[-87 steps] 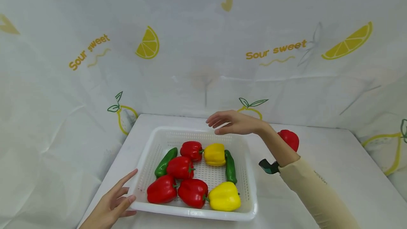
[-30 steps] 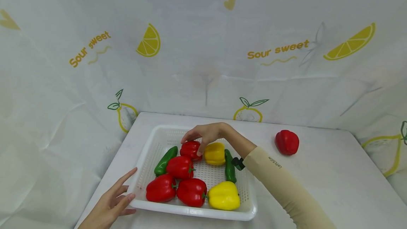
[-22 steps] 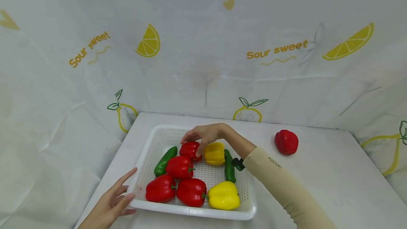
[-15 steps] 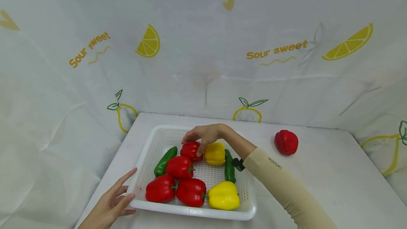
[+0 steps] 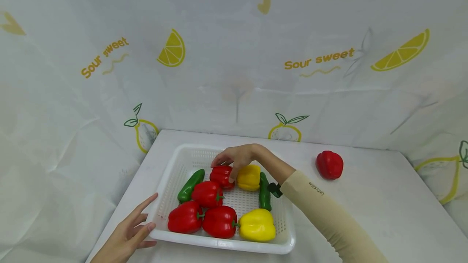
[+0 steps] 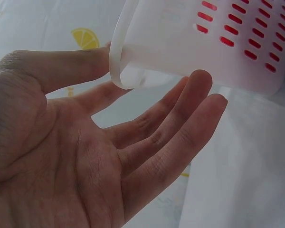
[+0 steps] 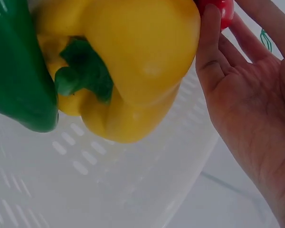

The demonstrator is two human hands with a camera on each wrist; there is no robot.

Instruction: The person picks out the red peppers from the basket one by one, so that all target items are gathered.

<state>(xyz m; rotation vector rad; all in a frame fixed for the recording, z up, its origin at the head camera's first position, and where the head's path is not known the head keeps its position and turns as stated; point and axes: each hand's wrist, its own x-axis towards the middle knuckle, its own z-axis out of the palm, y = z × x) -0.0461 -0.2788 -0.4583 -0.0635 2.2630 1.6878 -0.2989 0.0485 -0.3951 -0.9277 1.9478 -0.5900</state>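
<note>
While the right hand (image 5: 240,157) arches over the white basket (image 5: 219,245), the rear red pepper (image 5: 220,175) lies inside the basket directly below that hand, slightly left of its knuckles. The hand is partly closed on this pepper, its fingers bent over the far left edge and its thumb down the right side; fingertip contact is partly hidden. The left hand (image 5: 126,234) is well apart, leftward and closer to the body; its extended, spread fingers appear to touch the basket's corner and grip nothing. The pepper lies on its side, its long axis seemingly running left to right beneath the right hand. Its stem is not visible, so which end points toward the thumb cannot be told. A yellow pepper (image 5: 250,178) sits just right of the thumb.
</note>
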